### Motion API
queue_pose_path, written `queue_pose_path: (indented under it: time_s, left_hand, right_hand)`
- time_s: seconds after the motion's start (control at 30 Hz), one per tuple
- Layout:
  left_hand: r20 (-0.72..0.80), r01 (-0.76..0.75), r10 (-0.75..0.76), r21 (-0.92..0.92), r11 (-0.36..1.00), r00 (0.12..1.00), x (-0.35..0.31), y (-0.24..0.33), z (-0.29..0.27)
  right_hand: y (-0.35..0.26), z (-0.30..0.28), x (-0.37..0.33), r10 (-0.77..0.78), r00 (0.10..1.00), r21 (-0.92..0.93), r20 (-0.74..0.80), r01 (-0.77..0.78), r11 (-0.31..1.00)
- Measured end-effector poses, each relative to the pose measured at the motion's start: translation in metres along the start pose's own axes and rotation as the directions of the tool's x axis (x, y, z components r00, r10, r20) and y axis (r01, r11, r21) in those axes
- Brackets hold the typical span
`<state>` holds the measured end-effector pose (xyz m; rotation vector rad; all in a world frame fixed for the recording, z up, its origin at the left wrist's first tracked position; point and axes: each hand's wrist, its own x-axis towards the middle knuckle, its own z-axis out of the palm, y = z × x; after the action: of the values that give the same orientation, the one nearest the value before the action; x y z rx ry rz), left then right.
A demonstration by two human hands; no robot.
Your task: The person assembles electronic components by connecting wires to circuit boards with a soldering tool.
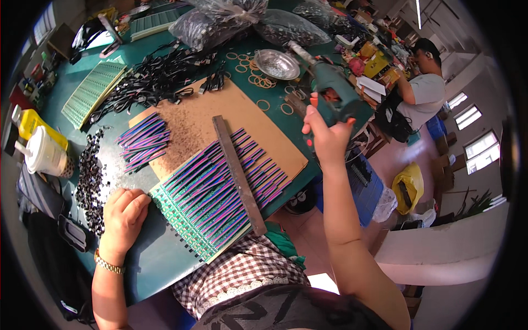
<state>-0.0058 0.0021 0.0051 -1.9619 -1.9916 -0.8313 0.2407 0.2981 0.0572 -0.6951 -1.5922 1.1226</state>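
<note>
Wires (201, 190) already line the circuit-board panel (177, 221), a loose bundle (144, 144) seemingly remains, the right hand (329, 137) clamps a heat gun (331, 88), and the left hand (125, 213) rests, fingers curled together.

Left hand (126, 213) curled, right hand (330, 133) gripping

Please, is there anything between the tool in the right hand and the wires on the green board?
Yes, partly: a long flat bar lies across the wires and covers a strip of them. On both its sides, nothing visible stands between the green tool in the right hand and the wires.
</note>
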Motion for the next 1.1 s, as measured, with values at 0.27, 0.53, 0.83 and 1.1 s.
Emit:
queue_pose_path:
  time_s: [0.27,0.53,0.83,1.1]
  left_hand:
    - [-0.017,-0.016,0.016,-0.05,0.999,1.0,-0.002,-0.012,0.005]
    - [-0.009,-0.032,0.032,-0.021,0.999,0.999,-0.005,-0.012,0.005]
    - [-0.019,0.004,-0.005,-0.062,0.998,1.0,-0.007,-0.012,0.006]
    - [-0.022,-0.011,0.009,-0.064,0.998,1.0,-0.008,-0.016,0.006]
  right_hand:
    - [-0.068,0.008,-0.102,0.312,0.836,0.357,0.451,-0.489,0.796]
    - [-0.049,0.04,-0.148,0.357,0.647,0.187,0.674,-0.616,0.765]
    - [-0.045,0.048,-0.153,0.278,0.556,0.048,0.783,-0.499,0.865]
    - [-0.041,0.045,-0.153,0.304,0.534,-0.019,0.789,-0.474,0.88]
